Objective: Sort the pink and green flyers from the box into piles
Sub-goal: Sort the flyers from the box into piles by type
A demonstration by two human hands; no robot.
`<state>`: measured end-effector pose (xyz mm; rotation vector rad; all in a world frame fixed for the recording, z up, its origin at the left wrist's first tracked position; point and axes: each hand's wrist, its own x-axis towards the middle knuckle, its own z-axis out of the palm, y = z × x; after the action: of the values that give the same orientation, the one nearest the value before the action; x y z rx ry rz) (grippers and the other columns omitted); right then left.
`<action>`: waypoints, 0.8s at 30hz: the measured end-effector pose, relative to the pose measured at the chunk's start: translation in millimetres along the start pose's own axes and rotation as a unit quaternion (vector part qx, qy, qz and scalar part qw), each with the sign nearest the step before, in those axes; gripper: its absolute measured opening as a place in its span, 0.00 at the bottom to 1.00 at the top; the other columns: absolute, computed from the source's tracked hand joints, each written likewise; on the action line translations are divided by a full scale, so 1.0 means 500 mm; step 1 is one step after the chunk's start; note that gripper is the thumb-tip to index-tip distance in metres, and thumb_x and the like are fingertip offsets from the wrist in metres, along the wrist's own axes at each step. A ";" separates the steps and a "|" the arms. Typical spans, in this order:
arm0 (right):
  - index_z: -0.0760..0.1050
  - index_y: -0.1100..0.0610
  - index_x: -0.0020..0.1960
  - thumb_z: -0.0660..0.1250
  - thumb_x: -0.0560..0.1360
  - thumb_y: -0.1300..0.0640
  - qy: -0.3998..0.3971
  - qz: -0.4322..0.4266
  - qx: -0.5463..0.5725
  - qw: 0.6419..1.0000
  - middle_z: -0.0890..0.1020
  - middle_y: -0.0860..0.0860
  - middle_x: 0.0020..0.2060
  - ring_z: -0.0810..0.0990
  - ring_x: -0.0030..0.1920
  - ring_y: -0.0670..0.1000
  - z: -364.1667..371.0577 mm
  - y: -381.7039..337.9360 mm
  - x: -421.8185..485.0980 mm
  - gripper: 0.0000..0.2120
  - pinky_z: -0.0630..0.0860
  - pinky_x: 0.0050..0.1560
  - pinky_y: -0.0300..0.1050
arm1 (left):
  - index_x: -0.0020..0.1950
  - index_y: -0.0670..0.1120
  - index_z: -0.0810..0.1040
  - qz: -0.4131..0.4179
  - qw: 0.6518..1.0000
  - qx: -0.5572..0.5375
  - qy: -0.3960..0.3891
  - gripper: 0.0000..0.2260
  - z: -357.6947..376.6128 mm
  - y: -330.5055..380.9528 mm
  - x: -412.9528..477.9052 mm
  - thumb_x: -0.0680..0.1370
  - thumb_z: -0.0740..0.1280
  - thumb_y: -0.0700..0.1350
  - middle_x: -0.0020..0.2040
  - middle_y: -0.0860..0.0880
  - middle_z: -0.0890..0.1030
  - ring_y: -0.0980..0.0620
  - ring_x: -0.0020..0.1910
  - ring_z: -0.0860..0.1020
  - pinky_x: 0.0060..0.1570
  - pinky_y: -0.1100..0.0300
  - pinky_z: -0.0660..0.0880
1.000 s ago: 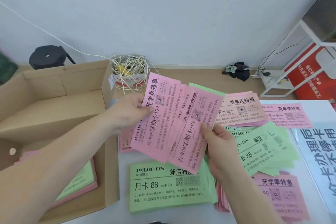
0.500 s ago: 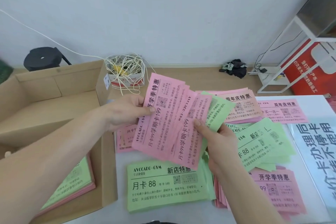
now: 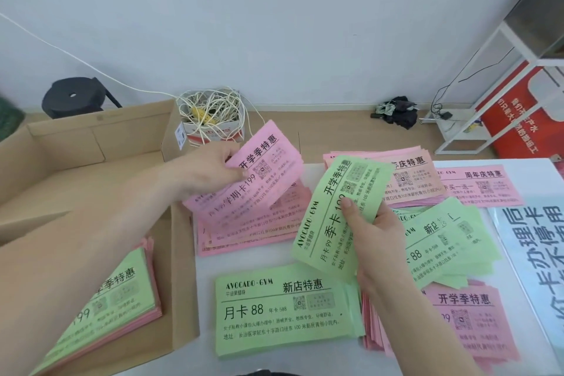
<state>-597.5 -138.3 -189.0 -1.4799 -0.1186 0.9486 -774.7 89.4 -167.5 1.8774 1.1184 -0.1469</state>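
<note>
Left hand pinched a stack of pink paper flyers above a pink pile; right hand gripped one green paper flyer, thumb on top.

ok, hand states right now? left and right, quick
Left hand: closed, holding a small stack of pink paper flyers.
Right hand: closed, thumb pinching a green paper flyer.

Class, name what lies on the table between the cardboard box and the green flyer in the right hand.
In the head view, a loose pile of pink flyers lies between the cardboard box and the green flyer the right hand holds.
</note>
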 end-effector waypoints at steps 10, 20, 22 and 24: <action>0.79 0.48 0.62 0.59 0.87 0.58 -0.022 0.029 0.028 0.999 0.88 0.48 0.53 0.88 0.51 0.50 -0.007 -0.034 -0.007 0.12 0.82 0.49 0.55 | 0.69 0.53 0.75 0.062 0.933 0.354 0.016 0.16 0.090 0.021 0.059 0.82 0.67 0.46 0.68 0.51 0.75 0.47 0.66 0.75 0.63 0.51 0.75; 0.72 0.55 0.71 0.60 0.86 0.61 -0.080 0.056 0.176 0.980 0.84 0.57 0.62 0.83 0.63 0.60 0.034 0.003 -0.019 0.15 0.78 0.63 0.66 | 0.59 0.55 0.80 0.099 0.989 -0.106 -0.009 0.09 0.165 0.073 -0.127 0.85 0.65 0.42 0.49 0.56 0.87 0.56 0.36 0.85 0.41 0.60 0.83; 0.73 0.59 0.70 0.67 0.81 0.66 -0.047 0.021 0.134 0.990 0.85 0.59 0.60 0.84 0.62 0.62 0.005 -0.001 -0.017 0.18 0.81 0.60 0.63 | 0.62 0.58 0.78 0.109 0.994 -0.025 -0.017 0.09 0.161 0.045 -0.144 0.85 0.64 0.46 0.52 0.57 0.85 0.55 0.36 0.84 0.42 0.56 0.84; 0.73 0.57 0.68 0.71 0.76 0.70 -0.018 -0.026 0.076 0.997 0.86 0.60 0.56 0.86 0.55 0.61 -0.036 -0.013 -0.017 0.24 0.83 0.55 0.59 | 0.64 0.59 0.76 0.099 0.993 0.059 -0.038 0.09 0.157 0.021 -0.166 0.85 0.63 0.48 0.56 0.60 0.82 0.57 0.36 0.83 0.43 0.58 0.82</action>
<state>-589.3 -156.3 -182.3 -1.3151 -0.1080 0.9222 -789.8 -24.4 -163.7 2.0586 0.8831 -0.1727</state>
